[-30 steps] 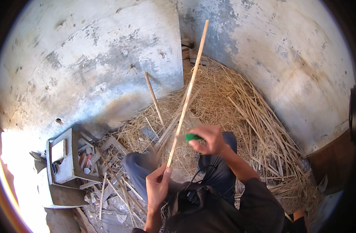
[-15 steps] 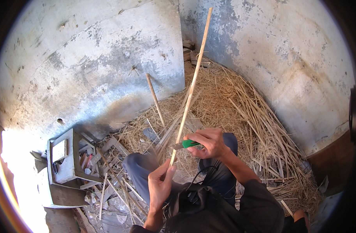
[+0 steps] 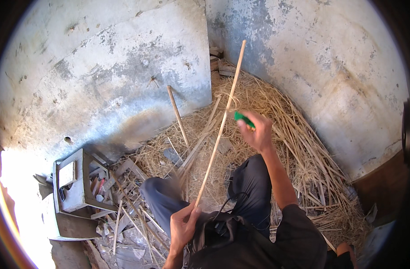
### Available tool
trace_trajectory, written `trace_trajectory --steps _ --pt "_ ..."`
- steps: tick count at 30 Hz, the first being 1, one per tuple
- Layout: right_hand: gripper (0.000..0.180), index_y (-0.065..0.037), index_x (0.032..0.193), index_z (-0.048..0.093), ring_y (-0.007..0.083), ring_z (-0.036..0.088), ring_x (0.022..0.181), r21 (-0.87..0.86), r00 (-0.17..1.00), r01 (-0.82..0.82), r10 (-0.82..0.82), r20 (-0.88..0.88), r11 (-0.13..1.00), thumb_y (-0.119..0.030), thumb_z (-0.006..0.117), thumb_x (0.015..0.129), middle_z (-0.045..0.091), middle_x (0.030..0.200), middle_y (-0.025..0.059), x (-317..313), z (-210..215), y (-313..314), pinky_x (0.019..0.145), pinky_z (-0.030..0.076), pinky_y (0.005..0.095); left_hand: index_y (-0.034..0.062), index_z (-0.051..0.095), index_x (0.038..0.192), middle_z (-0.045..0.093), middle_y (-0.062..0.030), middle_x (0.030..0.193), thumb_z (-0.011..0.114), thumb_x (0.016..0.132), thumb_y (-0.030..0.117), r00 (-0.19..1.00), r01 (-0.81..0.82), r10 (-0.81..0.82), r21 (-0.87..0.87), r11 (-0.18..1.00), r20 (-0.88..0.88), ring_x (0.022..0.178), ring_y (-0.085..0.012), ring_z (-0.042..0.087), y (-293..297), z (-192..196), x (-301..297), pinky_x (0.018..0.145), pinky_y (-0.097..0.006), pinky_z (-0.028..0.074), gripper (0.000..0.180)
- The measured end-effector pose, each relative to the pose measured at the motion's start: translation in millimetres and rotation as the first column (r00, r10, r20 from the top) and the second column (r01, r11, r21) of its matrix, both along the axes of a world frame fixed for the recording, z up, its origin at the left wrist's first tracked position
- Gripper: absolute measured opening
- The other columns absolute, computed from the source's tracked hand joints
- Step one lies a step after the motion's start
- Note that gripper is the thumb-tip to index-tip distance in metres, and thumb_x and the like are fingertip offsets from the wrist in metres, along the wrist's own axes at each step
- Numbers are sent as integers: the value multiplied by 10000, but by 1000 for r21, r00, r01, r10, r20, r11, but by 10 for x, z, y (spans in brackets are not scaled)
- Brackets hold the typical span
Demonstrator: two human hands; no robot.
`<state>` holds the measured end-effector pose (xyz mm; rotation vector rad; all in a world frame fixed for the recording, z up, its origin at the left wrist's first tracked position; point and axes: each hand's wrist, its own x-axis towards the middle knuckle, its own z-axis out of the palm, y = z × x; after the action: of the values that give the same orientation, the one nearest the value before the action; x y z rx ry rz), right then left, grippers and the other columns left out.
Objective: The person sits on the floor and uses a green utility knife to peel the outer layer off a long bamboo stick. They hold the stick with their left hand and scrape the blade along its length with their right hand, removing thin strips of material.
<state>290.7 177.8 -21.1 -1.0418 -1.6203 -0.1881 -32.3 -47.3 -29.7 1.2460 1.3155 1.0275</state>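
Note:
A long, thin, pale wooden stick slants up and away from my lap. My left hand is closed around its near end. My right hand grips a green-handled knife beside the stick, more than halfway up. The blade is blurred and seems to lie against the wood. A thin curled shaving hangs off the stick just above the knife. The stick's far tip is free in the air.
Straw and shavings cover the floor, with split strips heaped along the right wall. Another stick leans at the left wall. A worn wooden box holds odds and ends. What looks like another person's hand shows at lower right.
My right hand has slid the knife up along the stick, away from my body. The stick's far tip sits lower in view, and its near end is closer to me in my left hand.

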Motion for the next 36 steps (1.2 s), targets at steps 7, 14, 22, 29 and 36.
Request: trace_trajectory --steps 7,14,22,29,36 --pt "501 -84 1227 783 109 476 530 -401 967 26 -124 -221 916 -489 503 1137 608 686 -19 618 -85 384 498 346 344 -34 778 1264 733 18 865 770 1027 142 999 19 -18 21 1000 -48 764 -33 563 -167 -287 -187 663 -234 448 296" --pt "434 -85 1193 746 109 499 554 -683 989 142 -129 71 717 -473 568 1115 543 671 2 180 -382 92 528 392 337 -37 751 1194 759 -156 842 828 950 124 916 -180 217 136 974 -339 716 -155 679 188 -189 -142 692 -332 542 303" --pt "373 -52 1184 772 379 722 826 -679 966 94 97 238 728 -373 730 998 744 894 177 -52 -371 -86 767 557 502 -30 782 1182 800 -177 939 843 922 110 917 -86 204 329 940 -344 780 -193 746 421 -364 -93 728 -337 566 302" --pt "389 -44 1139 756 345 710 737 -714 978 126 35 207 689 -414 684 1042 730 833 168 -48 34 -376 677 522 453 -24 788 1174 813 -183 966 835 918 98 856 -132 291 364 922 -427 782 -215 751 527 -317 -216 738 -350 562 288" --pt "451 -70 1208 753 249 740 709 -611 987 -140 156 -27 779 -479 626 1067 761 862 118 -264 -141 -525 632 549 400 -16 760 1183 779 -147 887 818 963 134 944 -151 200 198 969 -261 722 -146 677 592 -282 -87 674 -327 531 272"
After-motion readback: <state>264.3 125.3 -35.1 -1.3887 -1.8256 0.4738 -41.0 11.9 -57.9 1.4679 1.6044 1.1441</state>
